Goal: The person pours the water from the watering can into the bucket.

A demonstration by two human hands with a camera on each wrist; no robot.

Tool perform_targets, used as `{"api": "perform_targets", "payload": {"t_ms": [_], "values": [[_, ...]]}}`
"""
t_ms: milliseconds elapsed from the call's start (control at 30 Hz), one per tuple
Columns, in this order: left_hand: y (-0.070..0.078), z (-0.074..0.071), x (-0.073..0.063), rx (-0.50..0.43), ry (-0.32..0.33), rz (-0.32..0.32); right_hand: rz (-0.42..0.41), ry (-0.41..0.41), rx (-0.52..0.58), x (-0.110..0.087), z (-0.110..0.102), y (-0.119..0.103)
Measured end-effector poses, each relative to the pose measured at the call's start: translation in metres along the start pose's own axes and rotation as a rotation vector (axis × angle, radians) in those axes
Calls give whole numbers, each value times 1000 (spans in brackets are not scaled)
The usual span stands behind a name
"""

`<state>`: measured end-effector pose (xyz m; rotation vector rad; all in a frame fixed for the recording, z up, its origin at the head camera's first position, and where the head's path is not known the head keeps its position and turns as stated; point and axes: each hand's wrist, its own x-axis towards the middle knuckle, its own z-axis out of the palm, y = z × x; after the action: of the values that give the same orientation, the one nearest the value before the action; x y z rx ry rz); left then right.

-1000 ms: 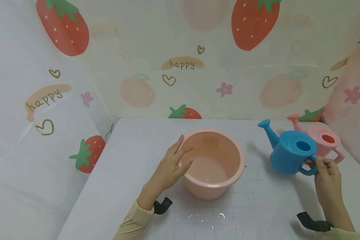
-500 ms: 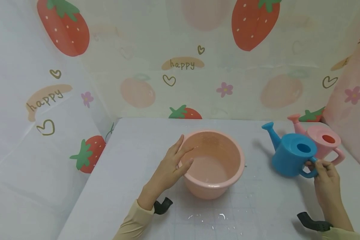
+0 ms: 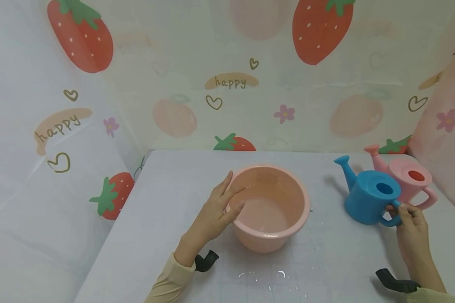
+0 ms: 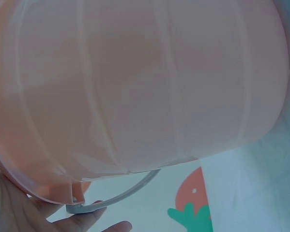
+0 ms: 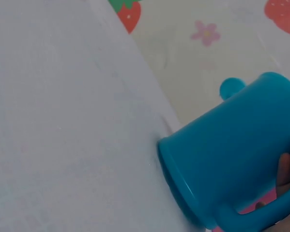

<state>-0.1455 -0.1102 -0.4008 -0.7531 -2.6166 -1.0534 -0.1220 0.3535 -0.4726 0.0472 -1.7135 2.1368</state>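
My right hand (image 3: 413, 227) pinches the handle of a blue watering can (image 3: 371, 198), upright at the right with its spout toward the upper left. In the right wrist view the base of the blue watering can (image 5: 222, 159) is right at the table surface, and fingertips (image 5: 284, 169) show behind its handle. My left hand (image 3: 212, 212) rests at the left rim of a pink bucket (image 3: 263, 242), fingers extended and fairly straight. The left wrist view has the bucket's ribbed wall (image 4: 135, 87) filling most of it, with fingers near its grey carrying handle (image 4: 120, 195).
A pink watering can (image 3: 407, 172) stands right behind the blue one, partly hidden by it. Water drops (image 3: 280, 274) lie on the white table (image 3: 167, 189) in front of the bucket. Fruit-patterned sheets (image 3: 307, 92) surround the table's back and sides.
The blue watering can has come down slightly and to the right, its spout now lower, with my right hand still gripping it. My left hand and the bucket have stayed in place.
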Motion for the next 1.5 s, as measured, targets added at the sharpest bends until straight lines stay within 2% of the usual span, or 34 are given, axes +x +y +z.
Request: {"api": "perform_targets", "payload": {"t_ms": [567,833,1033,1133,1367,1500], "values": [[2,0,0,-2,-9,-23,48,2,56,-1,-1,6],[1,0,0,-3,-9,-19,64,63,125,2,-2,7],[0,1,0,1,-21,-19,181,146,-62,1,-5,8],[0,0,0,1,-31,-25,209,175,-159,1,-6,10],[-1,0,0,0,-28,-24,128,164,-328,2,-7,10],[-1,0,0,-7,-31,-24,106,163,-548,1,-10,5]]}}
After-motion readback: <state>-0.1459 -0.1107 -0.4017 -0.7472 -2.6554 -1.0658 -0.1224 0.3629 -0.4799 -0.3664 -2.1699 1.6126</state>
